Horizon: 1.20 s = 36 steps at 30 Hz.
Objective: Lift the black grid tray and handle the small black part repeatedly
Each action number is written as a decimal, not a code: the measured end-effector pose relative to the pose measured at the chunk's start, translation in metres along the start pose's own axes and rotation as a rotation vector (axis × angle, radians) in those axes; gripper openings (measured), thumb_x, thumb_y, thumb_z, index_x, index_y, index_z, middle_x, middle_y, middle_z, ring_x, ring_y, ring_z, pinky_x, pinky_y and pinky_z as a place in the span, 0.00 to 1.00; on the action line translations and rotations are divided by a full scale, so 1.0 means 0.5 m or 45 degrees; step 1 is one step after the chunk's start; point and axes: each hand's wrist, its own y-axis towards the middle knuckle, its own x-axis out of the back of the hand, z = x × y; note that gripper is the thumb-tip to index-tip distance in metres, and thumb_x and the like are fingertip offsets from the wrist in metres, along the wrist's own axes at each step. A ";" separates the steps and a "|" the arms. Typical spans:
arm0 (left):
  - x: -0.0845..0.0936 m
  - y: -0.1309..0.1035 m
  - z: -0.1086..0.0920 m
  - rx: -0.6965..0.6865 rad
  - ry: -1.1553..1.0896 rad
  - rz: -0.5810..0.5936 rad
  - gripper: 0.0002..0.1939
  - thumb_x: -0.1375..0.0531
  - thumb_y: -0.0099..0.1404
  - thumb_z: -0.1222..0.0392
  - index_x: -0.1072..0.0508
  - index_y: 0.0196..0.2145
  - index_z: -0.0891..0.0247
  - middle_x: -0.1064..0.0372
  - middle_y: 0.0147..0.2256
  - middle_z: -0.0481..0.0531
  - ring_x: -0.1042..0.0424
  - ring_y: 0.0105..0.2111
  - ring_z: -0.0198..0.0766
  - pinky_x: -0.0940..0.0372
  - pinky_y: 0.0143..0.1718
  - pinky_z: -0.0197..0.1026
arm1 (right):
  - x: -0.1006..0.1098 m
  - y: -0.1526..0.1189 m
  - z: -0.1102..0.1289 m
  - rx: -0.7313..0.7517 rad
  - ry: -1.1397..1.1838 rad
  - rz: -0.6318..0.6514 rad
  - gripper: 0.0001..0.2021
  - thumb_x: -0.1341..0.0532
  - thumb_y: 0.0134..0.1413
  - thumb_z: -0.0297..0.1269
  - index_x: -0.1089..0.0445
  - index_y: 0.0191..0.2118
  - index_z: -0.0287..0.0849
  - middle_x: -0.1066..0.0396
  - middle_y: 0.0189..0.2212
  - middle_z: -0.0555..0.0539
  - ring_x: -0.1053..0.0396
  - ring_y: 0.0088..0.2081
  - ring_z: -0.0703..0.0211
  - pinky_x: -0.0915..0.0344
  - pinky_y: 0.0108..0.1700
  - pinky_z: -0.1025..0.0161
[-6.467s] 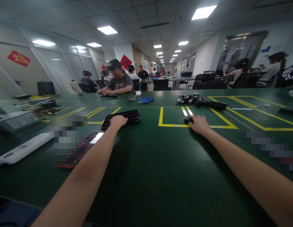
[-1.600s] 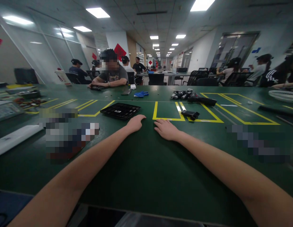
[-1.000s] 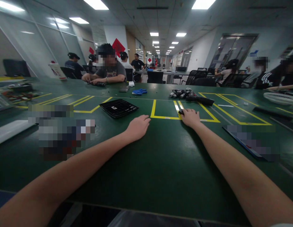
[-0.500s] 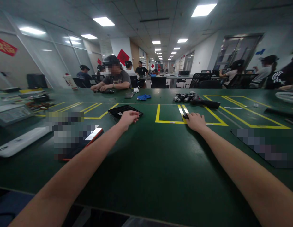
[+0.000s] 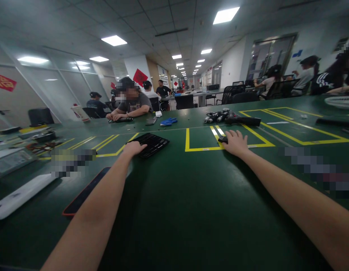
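My left hand (image 5: 135,148) is closed on the left side of a thin black panel (image 5: 156,143) with a grid of slots. That panel lies at or just above the green table, slightly tilted; the fingertips lie over its upper face. Farther right, my right hand (image 5: 237,143) has its fingers spread, low over the table beside a small black object (image 5: 222,139). The thumb side touches or nearly touches this object, whose kind I cannot make out. It sits on the inner stripes of a yellow tape outline (image 5: 187,139).
An orange-edged phone-like slab (image 5: 88,192) and a long white case (image 5: 25,194) lie left of my left arm. Beyond my hands are a blue glove (image 5: 169,121), a bundle of black cylindrical parts (image 5: 216,116) and a dark bar (image 5: 245,121). A co-worker (image 5: 131,101) sits across the table.
My left hand has moved left and down, from above the panel to its left side; more of the slotted face shows. My right hand's fingers have spread. The view has tilted slightly.
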 end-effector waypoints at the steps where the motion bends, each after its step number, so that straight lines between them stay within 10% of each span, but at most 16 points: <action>1: -0.001 -0.001 0.000 -0.031 0.059 0.030 0.18 0.39 0.48 0.47 0.33 0.16 0.65 0.28 0.36 0.68 0.35 0.47 0.60 0.42 0.46 0.49 | -0.002 0.003 -0.003 -0.056 0.023 0.015 0.26 0.50 0.52 0.43 0.45 0.56 0.38 0.48 0.59 0.37 0.54 0.59 0.35 0.52 0.52 0.32; 11: -0.039 -0.104 -0.082 -0.389 0.325 0.045 0.22 0.46 0.57 0.44 0.29 0.38 0.66 0.30 0.42 0.63 0.31 0.42 0.49 0.38 0.35 0.40 | 0.002 -0.007 0.051 0.104 0.439 0.075 0.18 0.42 0.48 0.35 0.33 0.46 0.33 0.33 0.45 0.35 0.41 0.51 0.44 0.48 0.54 0.49; 22: -0.127 -0.227 -0.199 -0.675 -0.639 0.040 0.14 0.46 0.60 0.52 0.36 0.39 0.66 0.39 0.22 0.45 0.37 0.25 0.36 0.42 0.26 0.37 | -0.013 -0.065 0.184 0.617 1.628 0.391 0.20 0.39 0.45 0.33 0.34 0.47 0.39 0.31 0.45 0.44 0.34 0.47 0.54 0.37 0.49 0.55; 36: -0.114 -0.273 -0.195 -0.845 -0.704 0.186 0.16 0.44 0.58 0.54 0.37 0.41 0.66 0.46 0.20 0.40 0.42 0.22 0.33 0.45 0.27 0.38 | 0.011 -0.080 0.178 0.997 1.264 0.327 0.15 0.45 0.53 0.37 0.31 0.45 0.41 0.30 0.44 0.45 0.35 0.49 0.53 0.43 0.56 0.50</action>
